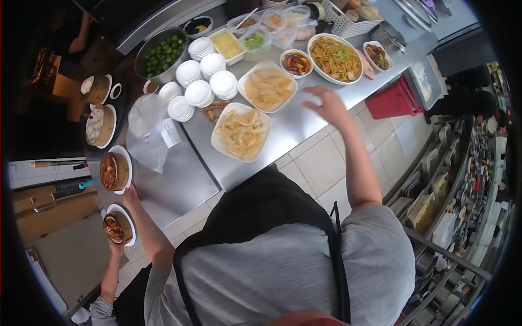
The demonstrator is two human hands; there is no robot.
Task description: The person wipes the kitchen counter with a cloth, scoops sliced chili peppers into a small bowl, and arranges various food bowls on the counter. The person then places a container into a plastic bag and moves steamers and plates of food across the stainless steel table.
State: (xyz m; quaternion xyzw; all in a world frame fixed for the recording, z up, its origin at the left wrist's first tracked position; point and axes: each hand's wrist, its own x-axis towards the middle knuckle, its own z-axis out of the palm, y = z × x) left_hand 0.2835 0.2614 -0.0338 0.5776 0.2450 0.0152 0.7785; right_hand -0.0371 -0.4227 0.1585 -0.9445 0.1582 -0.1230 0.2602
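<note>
My left hand (pixel 130 196) grips the rim of a white plate (pixel 129 173) at the far left. On that plate sits a round bamboo steamer (pixel 112 171) with glossy reddish-brown food. My right hand (pixel 328 106) hovers by the counter's front edge, fingers apart and holding nothing. Left of it stands a white square bowl of pale golden pieces (pixel 267 87). A second such bowl with yellowish strips (pixel 241 133) is nearer me. An oval dish of noodles (pixel 336 58) lies just beyond my right hand, beside a small bowl of colourful peppers (pixel 296 63).
Another person's hand (pixel 116 248) holds a plated steamer (pixel 116 226) below mine. Stacked white lids (pixel 199 93), a plastic bag (pixel 147 130) and a pot of green limes or similar (pixel 165 53) stand on the steel counter (pixel 190 179). A red bin (pixel 392 100) is at right.
</note>
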